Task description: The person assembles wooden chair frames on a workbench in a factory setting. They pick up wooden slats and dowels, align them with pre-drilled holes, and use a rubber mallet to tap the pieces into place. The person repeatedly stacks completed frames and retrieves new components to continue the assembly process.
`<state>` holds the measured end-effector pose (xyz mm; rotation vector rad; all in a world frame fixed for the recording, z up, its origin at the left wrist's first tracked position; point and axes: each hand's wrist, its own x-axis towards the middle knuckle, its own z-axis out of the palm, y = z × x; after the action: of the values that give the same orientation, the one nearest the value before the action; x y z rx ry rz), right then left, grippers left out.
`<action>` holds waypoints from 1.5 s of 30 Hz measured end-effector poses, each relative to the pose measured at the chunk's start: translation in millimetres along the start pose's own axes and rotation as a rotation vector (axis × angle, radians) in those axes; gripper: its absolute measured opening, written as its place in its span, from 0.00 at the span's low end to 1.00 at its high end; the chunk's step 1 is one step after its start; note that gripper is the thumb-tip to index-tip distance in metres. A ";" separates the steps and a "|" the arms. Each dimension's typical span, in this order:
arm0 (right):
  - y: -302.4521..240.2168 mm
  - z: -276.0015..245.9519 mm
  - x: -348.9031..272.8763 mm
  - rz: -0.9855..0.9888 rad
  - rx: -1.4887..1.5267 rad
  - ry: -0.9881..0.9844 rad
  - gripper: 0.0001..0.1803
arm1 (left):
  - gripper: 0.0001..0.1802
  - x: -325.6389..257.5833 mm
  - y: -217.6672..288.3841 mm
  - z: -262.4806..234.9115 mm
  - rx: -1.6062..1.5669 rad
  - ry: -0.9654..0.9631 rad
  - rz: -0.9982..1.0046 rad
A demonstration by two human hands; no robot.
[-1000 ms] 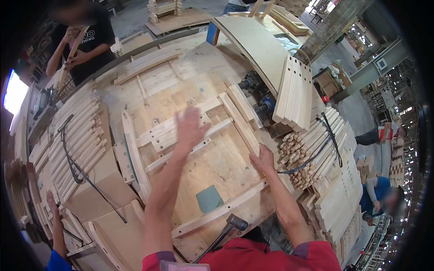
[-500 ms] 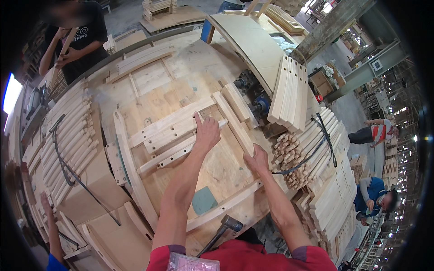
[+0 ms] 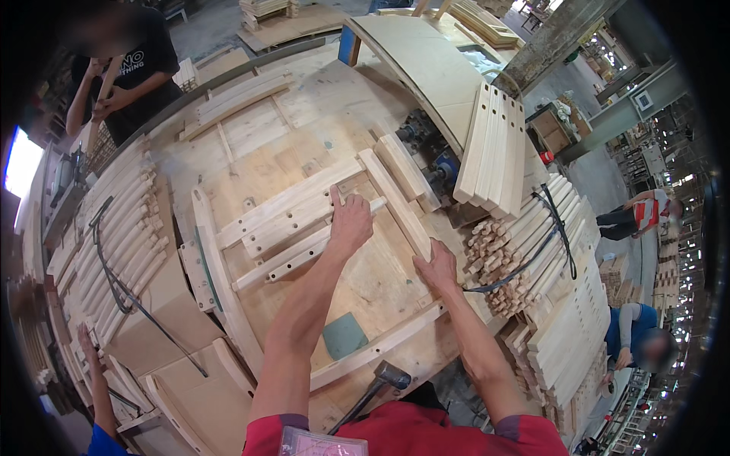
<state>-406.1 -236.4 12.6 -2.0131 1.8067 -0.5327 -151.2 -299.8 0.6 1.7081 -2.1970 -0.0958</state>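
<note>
A partly joined frame of pale wood lies on the workbench in front of me. My left hand is closed over a narrow rail in its middle, one finger reaching onto the drilled slat beside it. At the frame's right side, my right hand grips the near end of a wooden post, thumb on the inner side. On the left runs a long curved post. A rail with holes crosses near my body. Palms and inner fingers are hidden.
A hammer lies at the bench's near edge. Bundled wooden sticks stand left and right. Drilled boards lean by a metal clamp. A co-worker holds a wooden piece at far left; another person's arm shows lower left.
Both hands keep nearly the same places on the wood, with my right hand slightly lower in view. The surroundings at right shift a little as the view turns.
</note>
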 end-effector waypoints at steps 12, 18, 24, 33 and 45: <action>-5.0 -9.0 -0.8 0.018 0.000 -0.042 0.32 | 0.20 0.7 2.4 -3.6 0.015 0.011 -0.019; -30.4 5.1 -0.1 -0.021 0.020 -0.098 0.37 | 0.26 -42.6 -9.0 -26.4 -0.228 0.284 -0.089; -98.5 10.3 18.9 -0.456 0.073 0.183 0.40 | 0.05 -253.6 102.6 -86.9 -0.622 0.200 -0.092; -246.2 127.6 154.3 -0.824 -0.027 -0.357 0.39 | 0.24 -375.7 161.7 -96.7 -0.483 -0.670 -0.485; -267.8 158.5 138.5 -0.725 -0.052 -0.343 0.36 | 0.24 -368.3 146.2 -129.5 -0.805 -0.831 -0.856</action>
<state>-82.6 -342.8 19.4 -2.5824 0.8731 -0.2973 -168.9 110.1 74.2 2.0739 -1.2270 -1.8639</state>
